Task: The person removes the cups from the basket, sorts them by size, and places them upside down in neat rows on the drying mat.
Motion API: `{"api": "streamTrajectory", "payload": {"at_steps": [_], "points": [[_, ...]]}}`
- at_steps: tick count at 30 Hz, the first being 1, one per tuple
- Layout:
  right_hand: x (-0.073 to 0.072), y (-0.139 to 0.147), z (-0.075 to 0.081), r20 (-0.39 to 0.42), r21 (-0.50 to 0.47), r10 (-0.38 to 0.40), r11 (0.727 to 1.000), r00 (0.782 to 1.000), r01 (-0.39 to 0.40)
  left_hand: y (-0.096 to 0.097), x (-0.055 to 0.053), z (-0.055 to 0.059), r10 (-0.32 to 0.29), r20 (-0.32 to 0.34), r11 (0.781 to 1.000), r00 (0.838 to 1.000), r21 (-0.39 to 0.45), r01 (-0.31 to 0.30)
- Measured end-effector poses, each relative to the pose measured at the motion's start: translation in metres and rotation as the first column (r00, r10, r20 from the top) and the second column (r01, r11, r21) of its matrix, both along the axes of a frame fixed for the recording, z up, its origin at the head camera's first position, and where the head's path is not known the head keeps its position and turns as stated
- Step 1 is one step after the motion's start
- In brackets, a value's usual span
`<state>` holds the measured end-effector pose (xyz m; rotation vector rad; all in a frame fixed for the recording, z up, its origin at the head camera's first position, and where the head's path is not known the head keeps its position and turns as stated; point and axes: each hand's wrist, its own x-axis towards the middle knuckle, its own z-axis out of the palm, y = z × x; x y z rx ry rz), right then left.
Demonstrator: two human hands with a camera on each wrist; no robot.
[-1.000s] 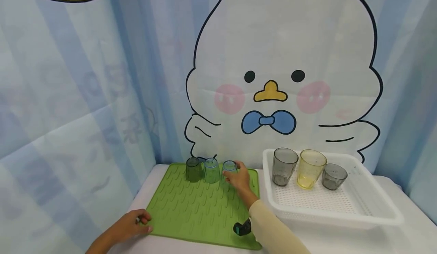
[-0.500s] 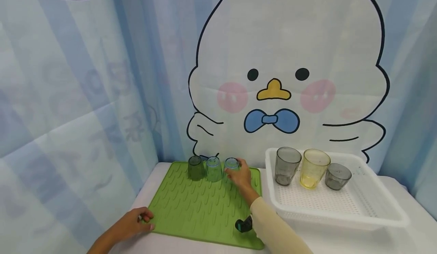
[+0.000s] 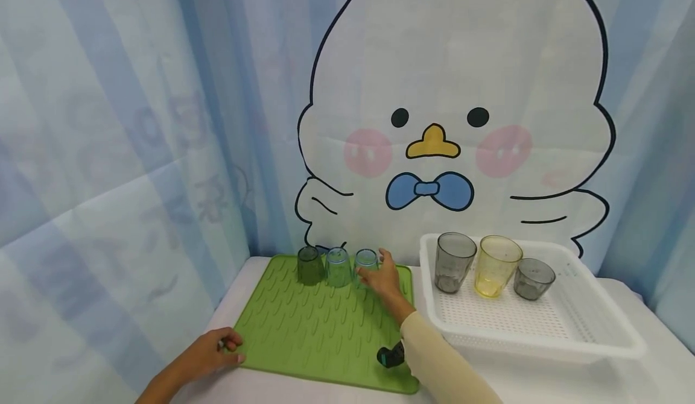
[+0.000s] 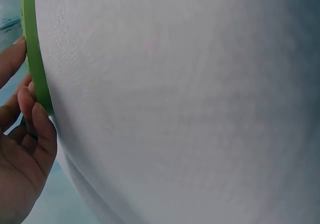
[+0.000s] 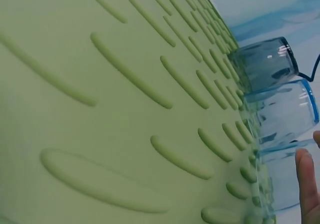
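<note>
On a green ridged mat (image 3: 315, 331) three glasses stand upside down in a row at the back: a dark grey glass (image 3: 311, 266), a pale blue glass (image 3: 338, 268) and another pale blue glass (image 3: 365, 260). My right hand (image 3: 384, 278) is at the rightmost one, thumb in front and fingers spread behind its right side. In the right wrist view a straight fingertip (image 5: 306, 166) shows in front of that glass (image 5: 282, 179). My left hand (image 3: 209, 353) lies at the mat's left front edge, its thumb touching the edge and its other fingers loosely curled.
Right of the mat, a white perforated basket (image 3: 532, 347) holds a tall grey glass (image 3: 454, 262), a yellow glass (image 3: 496, 265) and a short grey glass (image 3: 534, 278), all upright. A printed curtain (image 3: 434, 60) hangs behind the white table (image 3: 282, 392).
My right hand's fingers have spread and loosened from the rightmost glass, which stays in place. The left hand stays at the mat's edge. The head view has shifted slightly.
</note>
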<state>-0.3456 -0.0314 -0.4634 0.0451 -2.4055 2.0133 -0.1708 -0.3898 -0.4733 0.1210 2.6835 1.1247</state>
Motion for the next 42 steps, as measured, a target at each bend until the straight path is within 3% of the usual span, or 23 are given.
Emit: {"api": "streamTrajectory", "payload": {"at_steps": [6, 8, 13, 19, 24, 26, 30, 33, 37, 42], "points": [[0.011, 0.004, 0.006, -0.037, 0.131, -0.052, 0.99, 0.998, 0.056, 0.003, -0.001, 0.001, 0.006, -0.008, 1.0, 1.0, -0.016, -0.006], [0.016, 0.005, 0.008, -0.047, 0.11, -0.04, 0.993, 0.998, 0.045, 0.004, 0.0, 0.002, 0.004, -0.018, 1.0, 1.0, -0.024, -0.004], [0.038, 0.01, 0.014, -0.068, 0.064, 0.056, 0.997, 0.996, -0.052, 0.003, 0.0, 0.002, 0.006, -0.012, 1.0, 1.0, -0.028, -0.007], [0.073, 0.022, 0.023, -0.093, 0.117, 0.148, 0.984, 0.985, -0.137, 0.004, -0.002, 0.002, 0.014, 0.021, 1.0, 1.0, -0.019, -0.014], [0.107, 0.042, 0.038, -0.088, 0.112, 0.271, 0.959, 0.958, -0.261, 0.006, -0.001, 0.003, 0.01, 0.024, 1.0, 1.0, -0.014, -0.009], [0.121, 0.054, 0.047, -0.082, 0.068, 0.328, 0.944, 0.941, -0.323, 0.007, 0.0, 0.004, 0.008, 0.026, 1.0, 1.0, -0.006, -0.008], [0.137, 0.084, 0.068, -0.124, 0.017, 0.373, 0.927, 0.919, -0.374, 0.008, 0.001, 0.005, 0.003, 0.011, 1.0, 1.0, -0.018, -0.002], [0.134, 0.116, 0.082, -0.204, 0.025, 0.333, 0.942, 0.92, -0.336, 0.008, 0.001, 0.005, 0.0, -0.009, 0.999, 1.0, -0.039, 0.0], [0.115, 0.165, 0.103, -0.299, 0.037, 0.217, 0.976, 0.929, -0.216, 0.01, 0.001, 0.006, 0.012, -0.009, 0.999, 1.0, -0.049, -0.012], [0.087, 0.226, 0.126, -0.313, 0.074, 0.075, 0.996, 0.947, -0.054, 0.009, 0.001, 0.006, 0.02, 0.026, 0.999, 0.999, -0.036, -0.019]]}}
